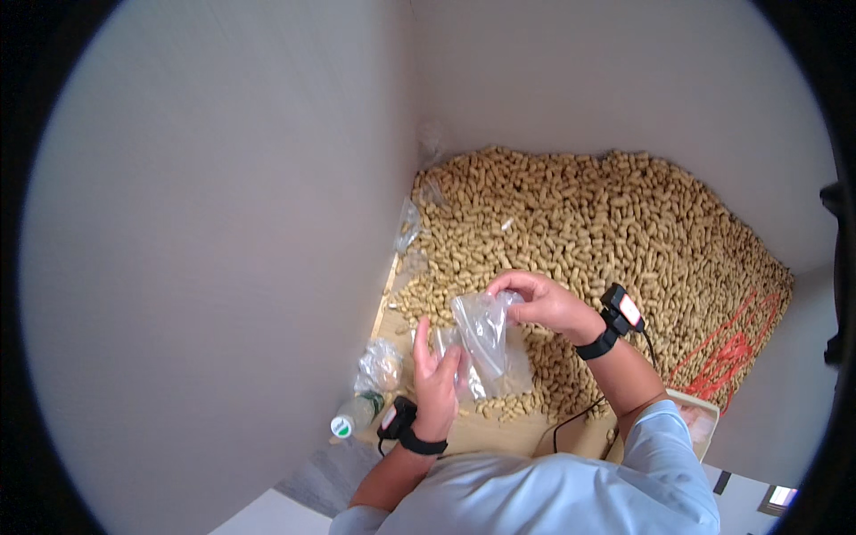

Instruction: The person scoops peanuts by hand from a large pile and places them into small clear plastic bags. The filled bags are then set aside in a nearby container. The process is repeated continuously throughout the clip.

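Note:
Over the near edge of a wide heap of unshelled peanuts [606,214], my right hand [546,308] pinches a clear plastic bag [484,334] by its upper edge, and the bag hangs down to the left. Just left of it is my left hand [435,383], with its index finger stretched out and its thumb apart. Clear plastic shows between that finger and the thumb; whether they touch it I cannot tell. More flat clear plastic [515,374] lies under the hanging bag, on the table and peanuts. Each wrist wears a black strap with a small device.
A clear bottle [357,415] lies at the near left beside a crumpled plastic bag [381,366]. Loose plastic bags [408,225] rest along the left wall. Red string [727,357] lies on the peanuts at the right, near a pale box [700,419]. Grey walls stand left and behind.

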The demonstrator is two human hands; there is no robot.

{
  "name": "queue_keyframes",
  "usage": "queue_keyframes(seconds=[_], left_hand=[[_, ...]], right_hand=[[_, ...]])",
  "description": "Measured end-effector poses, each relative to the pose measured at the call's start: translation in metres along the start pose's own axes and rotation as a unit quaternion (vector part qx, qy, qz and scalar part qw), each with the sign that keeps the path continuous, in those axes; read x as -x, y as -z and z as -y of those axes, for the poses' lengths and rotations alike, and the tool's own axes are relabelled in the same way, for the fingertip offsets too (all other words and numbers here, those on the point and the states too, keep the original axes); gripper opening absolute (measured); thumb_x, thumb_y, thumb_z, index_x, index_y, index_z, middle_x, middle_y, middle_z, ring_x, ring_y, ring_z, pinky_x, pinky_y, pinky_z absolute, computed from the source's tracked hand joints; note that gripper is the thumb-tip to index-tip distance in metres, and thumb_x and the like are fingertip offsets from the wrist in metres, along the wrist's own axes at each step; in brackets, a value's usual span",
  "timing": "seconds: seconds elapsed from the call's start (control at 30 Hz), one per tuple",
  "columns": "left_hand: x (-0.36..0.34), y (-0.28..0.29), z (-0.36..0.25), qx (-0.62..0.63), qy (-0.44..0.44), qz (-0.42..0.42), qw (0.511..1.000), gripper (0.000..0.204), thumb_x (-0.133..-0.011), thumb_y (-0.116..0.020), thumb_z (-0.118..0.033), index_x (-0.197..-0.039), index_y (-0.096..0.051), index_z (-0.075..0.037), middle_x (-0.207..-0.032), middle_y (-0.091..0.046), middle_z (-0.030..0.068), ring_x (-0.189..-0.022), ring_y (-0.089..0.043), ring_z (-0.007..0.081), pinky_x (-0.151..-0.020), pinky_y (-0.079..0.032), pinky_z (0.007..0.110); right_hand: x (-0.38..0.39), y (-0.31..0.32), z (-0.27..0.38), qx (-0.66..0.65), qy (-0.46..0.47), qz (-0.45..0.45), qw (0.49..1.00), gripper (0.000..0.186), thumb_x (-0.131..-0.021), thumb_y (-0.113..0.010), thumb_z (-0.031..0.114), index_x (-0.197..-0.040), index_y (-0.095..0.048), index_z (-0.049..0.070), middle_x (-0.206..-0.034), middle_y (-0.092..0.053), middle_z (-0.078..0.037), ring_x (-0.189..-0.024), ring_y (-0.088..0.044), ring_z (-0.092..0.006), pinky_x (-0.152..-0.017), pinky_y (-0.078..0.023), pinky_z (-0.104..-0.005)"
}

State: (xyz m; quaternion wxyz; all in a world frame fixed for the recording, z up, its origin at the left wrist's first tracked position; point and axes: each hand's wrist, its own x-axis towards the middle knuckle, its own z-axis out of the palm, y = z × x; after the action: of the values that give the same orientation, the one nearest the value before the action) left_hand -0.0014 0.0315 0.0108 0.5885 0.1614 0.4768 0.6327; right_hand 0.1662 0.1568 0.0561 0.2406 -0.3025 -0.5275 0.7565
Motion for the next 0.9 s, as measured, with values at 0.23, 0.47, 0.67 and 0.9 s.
queue_keyframes(seconds=[0.23, 0.47, 0.67, 0.9], left_hand=[[0.002, 0.008, 0.004, 0.105, 0.051, 0.089, 0.989, 0.029, -0.096, -0.043, -0.011, -0.122, -0.047, 0.003, -0.108, -0.059, 0.0087, -0.095, -0.058, 0.0134, -0.084, -0.046, 0.028], [0.011, 0.016, -0.006, -0.103, -0.03, 0.055, 0.993, 0.022, -0.096, -0.049, -0.017, -0.097, -0.059, 0.002, -0.09, -0.063, 0.0072, -0.086, -0.058, 0.0115, -0.077, -0.046, 0.025], [0.022, 0.011, -0.007, -0.153, -0.102, 0.017, 0.983, 0.021, -0.095, -0.05, -0.016, -0.088, -0.06, 0.001, -0.079, -0.06, 0.0036, -0.076, -0.054, 0.0102, -0.069, -0.044, 0.025], [0.026, 0.011, -0.007, -0.355, -0.259, 0.054, 0.897, 0.014, -0.091, -0.055, -0.012, -0.085, -0.059, 0.0, -0.07, -0.055, 0.0082, -0.061, -0.05, 0.0174, -0.058, -0.041, 0.029]], right_hand=[[0.032, -0.04, -0.03, 0.396, 0.188, -0.132, 0.889, 0.035, -0.074, -0.056, 0.004, -0.11, -0.058, 0.003, -0.097, -0.054, -0.011, -0.093, -0.054, -0.0264, -0.085, -0.044, -0.034], [0.056, -0.033, -0.03, 0.147, 0.023, -0.126, 0.981, 0.04, -0.077, -0.06, 0.001, -0.116, -0.054, 0.004, -0.1, -0.058, -0.004, -0.086, -0.056, -0.0135, -0.074, -0.046, -0.026], [0.058, -0.009, -0.031, -0.168, 0.041, -0.169, 0.97, 0.04, -0.082, -0.066, 0.023, -0.114, -0.051, 0.004, -0.097, -0.059, -0.005, -0.092, -0.058, -0.0141, -0.077, -0.048, -0.0244], [0.049, -0.043, -0.053, -0.046, -0.026, -0.21, 0.976, 0.012, -0.086, -0.064, 0.016, -0.092, -0.06, 0.006, -0.079, -0.056, 0.003, -0.071, -0.05, -0.0056, -0.064, -0.041, -0.0208]])
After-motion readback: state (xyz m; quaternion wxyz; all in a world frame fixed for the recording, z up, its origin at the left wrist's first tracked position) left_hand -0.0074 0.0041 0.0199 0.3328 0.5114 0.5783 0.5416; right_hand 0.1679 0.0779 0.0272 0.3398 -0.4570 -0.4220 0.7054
